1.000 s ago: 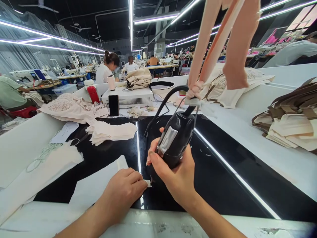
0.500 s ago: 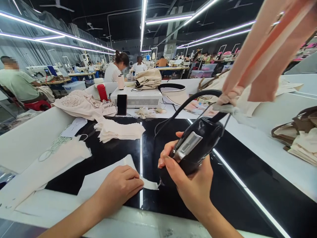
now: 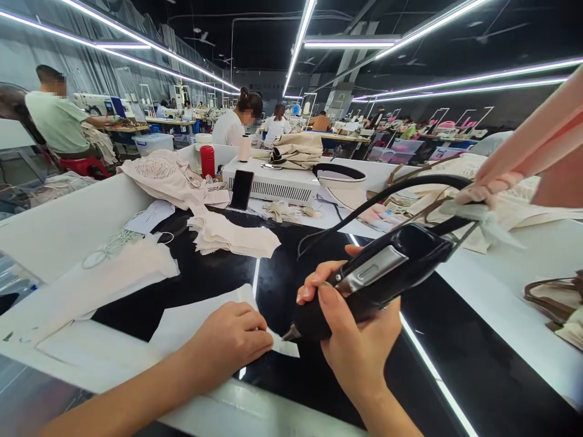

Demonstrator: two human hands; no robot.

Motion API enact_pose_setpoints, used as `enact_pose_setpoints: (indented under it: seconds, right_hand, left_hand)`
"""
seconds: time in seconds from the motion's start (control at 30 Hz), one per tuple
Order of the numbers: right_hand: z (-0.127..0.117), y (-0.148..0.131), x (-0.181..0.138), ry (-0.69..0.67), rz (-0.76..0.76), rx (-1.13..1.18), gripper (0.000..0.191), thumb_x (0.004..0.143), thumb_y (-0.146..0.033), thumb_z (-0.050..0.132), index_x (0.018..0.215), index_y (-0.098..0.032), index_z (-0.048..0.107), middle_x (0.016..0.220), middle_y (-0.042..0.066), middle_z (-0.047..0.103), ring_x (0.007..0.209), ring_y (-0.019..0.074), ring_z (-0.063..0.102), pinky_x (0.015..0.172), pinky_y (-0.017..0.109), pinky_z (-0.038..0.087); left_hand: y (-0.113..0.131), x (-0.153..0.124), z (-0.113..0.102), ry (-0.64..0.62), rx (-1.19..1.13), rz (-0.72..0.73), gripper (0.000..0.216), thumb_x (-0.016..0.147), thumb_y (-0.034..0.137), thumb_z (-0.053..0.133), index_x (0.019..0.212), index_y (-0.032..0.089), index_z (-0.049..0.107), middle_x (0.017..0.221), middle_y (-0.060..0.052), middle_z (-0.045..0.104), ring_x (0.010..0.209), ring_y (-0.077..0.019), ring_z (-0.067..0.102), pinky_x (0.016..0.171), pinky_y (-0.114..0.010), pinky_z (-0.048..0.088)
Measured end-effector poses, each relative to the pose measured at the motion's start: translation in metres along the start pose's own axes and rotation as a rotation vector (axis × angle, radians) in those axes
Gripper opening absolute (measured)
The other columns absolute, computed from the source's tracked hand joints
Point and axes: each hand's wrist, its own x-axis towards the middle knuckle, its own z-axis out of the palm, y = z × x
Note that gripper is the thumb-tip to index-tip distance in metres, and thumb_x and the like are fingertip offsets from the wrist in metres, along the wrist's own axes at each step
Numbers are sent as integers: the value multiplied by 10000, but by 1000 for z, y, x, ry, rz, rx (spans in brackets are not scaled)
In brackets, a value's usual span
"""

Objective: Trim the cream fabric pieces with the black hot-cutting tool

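Note:
My right hand (image 3: 359, 340) is wrapped round a black hand-held electric tool (image 3: 364, 282) with a silver lever plate, held at a slant. Its pointed metal tip rests at or just above a narrow strip of white cloth (image 3: 286, 347). A thick black cable runs from its upper end, where a pink cloth band (image 3: 523, 158) is tied on. My left hand (image 3: 232, 340), fingers together and bent, presses the cloth against the black tabletop (image 3: 291, 388) close to the tip. The wider white cloth (image 3: 191, 315) spreads left beneath that hand, partly hidden.
A stack of pale cloth pieces (image 3: 234, 233) lies ahead, and more cloth (image 3: 113, 276) with a string tag lies left. Behind are a phone (image 3: 241, 189), a red flask (image 3: 207, 161), a white vented box (image 3: 273, 182) and a visor (image 3: 341, 182). People sit at sewing machines beyond.
The tool has tilted flatter, and its tip now shows over the cloth strip, nearer my left hand. My left hand keeps its hold on the cloth. The camera view has turned and tilted slightly.

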Motion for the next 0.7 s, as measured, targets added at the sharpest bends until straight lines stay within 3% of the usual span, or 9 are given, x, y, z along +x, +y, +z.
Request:
enact_pose_setpoints:
  seconds: [0.43, 0.7]
  right_hand:
    - [5, 9, -1, -13, -13, -21, 416, 849, -187, 780, 1196, -309, 585, 787, -74, 685, 549, 122, 645, 509, 260, 567]
    - [-9, 5, 1, -2, -27, -27, 430, 868, -232, 819, 1223, -319, 594, 813, -60, 698, 584, 132, 666, 584, 299, 604]
  left_hand:
    - [1, -1, 5, 2, -27, -11, 154, 1073, 168, 635, 941, 194, 710, 890, 10, 717, 803, -172, 647, 728, -316, 491]
    - [0, 0, 5, 2, -28, -2, 174, 1073, 175, 629, 914, 186, 699, 889, 6, 715, 804, -178, 641, 735, -323, 502]
